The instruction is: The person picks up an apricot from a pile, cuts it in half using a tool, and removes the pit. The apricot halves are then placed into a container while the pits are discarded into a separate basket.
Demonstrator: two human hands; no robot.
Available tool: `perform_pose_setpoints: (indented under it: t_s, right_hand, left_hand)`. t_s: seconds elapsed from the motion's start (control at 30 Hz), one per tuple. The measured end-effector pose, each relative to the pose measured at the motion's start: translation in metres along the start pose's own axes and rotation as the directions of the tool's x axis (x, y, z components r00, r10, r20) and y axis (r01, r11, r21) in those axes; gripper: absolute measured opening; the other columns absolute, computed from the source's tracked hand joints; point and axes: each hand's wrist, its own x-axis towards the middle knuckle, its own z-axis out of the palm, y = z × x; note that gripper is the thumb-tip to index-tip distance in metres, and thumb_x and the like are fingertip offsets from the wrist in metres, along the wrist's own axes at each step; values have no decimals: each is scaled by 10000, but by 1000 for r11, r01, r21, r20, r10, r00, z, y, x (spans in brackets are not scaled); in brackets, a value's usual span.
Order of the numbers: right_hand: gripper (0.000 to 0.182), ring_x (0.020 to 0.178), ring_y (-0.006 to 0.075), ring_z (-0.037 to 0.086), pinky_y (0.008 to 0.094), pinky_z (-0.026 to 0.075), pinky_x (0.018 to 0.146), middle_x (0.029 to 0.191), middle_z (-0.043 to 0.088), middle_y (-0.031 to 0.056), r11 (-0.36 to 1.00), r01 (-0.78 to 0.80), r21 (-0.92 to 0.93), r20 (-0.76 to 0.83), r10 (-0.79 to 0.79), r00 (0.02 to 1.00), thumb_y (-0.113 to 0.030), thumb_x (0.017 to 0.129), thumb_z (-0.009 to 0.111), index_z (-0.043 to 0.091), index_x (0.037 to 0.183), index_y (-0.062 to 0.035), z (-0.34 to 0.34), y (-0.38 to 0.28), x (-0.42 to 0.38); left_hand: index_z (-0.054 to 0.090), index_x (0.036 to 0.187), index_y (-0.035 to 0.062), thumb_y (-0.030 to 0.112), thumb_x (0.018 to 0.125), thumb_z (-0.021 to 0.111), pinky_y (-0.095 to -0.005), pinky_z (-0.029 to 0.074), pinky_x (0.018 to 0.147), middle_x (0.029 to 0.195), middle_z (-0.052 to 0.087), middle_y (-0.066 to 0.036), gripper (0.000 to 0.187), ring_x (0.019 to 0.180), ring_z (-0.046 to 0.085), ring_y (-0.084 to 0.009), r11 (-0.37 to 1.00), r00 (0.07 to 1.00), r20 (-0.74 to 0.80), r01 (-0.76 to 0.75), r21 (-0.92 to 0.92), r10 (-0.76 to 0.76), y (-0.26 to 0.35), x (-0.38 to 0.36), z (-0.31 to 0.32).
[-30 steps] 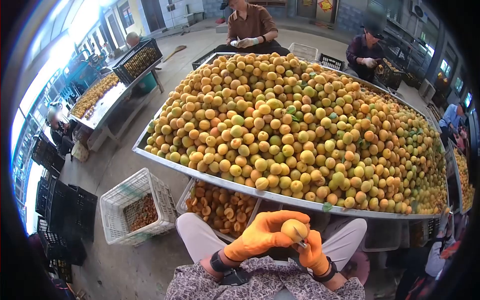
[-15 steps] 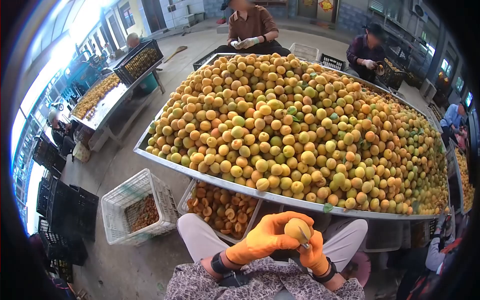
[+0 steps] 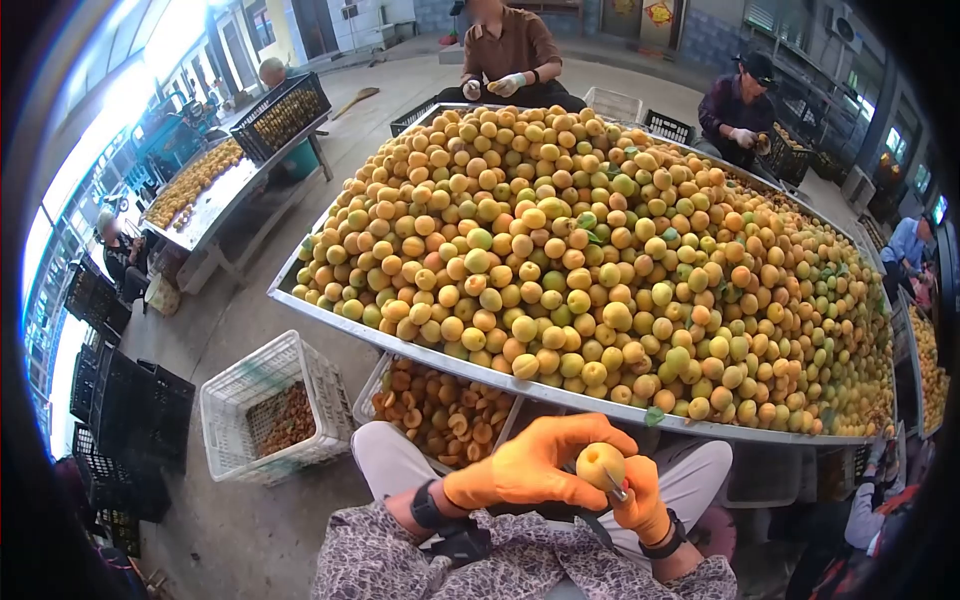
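Note:
My left hand (image 3: 530,465), in an orange glove, grips a yellow apricot (image 3: 600,463) over my lap. My right hand (image 3: 640,500), also gloved in orange, holds a small knife (image 3: 617,489) whose blade is pressed into the apricot's right side. Just ahead, a metal table (image 3: 400,350) carries a huge heap of apricots (image 3: 600,260). Below its near edge stands a white crate of halved apricots (image 3: 440,410).
A white crate with pits (image 3: 270,410) stands on the floor to my left, with black crates (image 3: 130,420) beyond it. Other people sit at the table's far end (image 3: 505,50) and far right (image 3: 740,105). A second table with fruit (image 3: 195,190) is at left.
My hands have shifted slightly right and down, and the apricot has turned in my left hand while the knife stays in it.

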Motion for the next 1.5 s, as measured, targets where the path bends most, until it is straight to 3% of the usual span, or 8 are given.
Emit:
perform_pose_setpoints:
  t_s: [0.07,0.27,0.33,0.57,0.73,1.07,1.27,1.5]
  right_hand:
    - [427,475,254,543,325,418,465,583,537,57,995,96,-19,-59,-97,994,-413,973,457,554,727,-78,6,0,3]
    - [474,476,289,548,341,438,471,603,557,74,992,124,20,-45,-123,991,-442,976,438,631,794,-49,-1,-2,-4]
    - [491,473,291,555,340,447,479,593,552,77,992,117,49,-1,-117,993,-463,975,440,639,850,-32,-4,-7,0]
    - [486,505,282,565,322,447,501,620,565,90,994,-71,78,137,60,989,-454,978,438,641,989,-12,-3,-14,-7]
    - [441,496,243,532,324,410,498,585,510,100,985,-106,137,-98,120,988,-416,973,476,611,878,-7,24,-20,-7]
    - [407,533,106,390,305,358,493,553,426,30,830,-535,155,142,518,844,-363,1003,499,578,827,-5,8,-26,7]
    - [433,569,102,404,301,369,520,597,447,18,789,-605,102,210,578,789,-366,1007,496,576,813,13,7,-15,13]
    - [278,580,68,399,216,358,530,640,459,-54,665,-348,661,-89,530,843,-295,890,711,619,905,-33,8,-29,1]
  left_hand:
    - [569,1212,-9,326,795,793,-314,446,942,1129,608,-83,580,1063,572,-159,962,999,33,-18,-274,28,-13,-2,11]
    - [526,1207,3,284,788,784,-499,324,1118,1119,623,-120,567,1064,604,-244,953,994,65,-102,284,87,-5,-4,4]
    - [537,1172,15,228,737,819,-502,331,1112,1087,618,-143,561,1051,600,-317,680,965,151,-257,686,213,-1,-3,4]
    - [572,1131,65,216,703,845,-473,466,926,1099,609,-174,530,1194,534,-397,565,981,131,-192,802,146,18,-5,3]
    - [582,1097,64,206,689,855,-447,482,904,1087,617,-172,510,1165,558,-385,565,988,61,-130,815,139,16,-3,5]
    - [511,1134,36,-31,667,820,-306,496,933,1067,615,-98,564,1113,584,-190,915,898,-433,240,325,-82,-27,-14,-34]
    - [477,1130,26,-40,673,790,-316,521,885,1107,615,-148,558,1017,616,-177,836,872,-483,319,446,-75,-35,-12,-51]
    - [494,1153,41,477,908,615,-293,497,813,1007,627,-89,514,990,632,-227,995,898,-439,-37,-91,-7,-43,-18,-71]
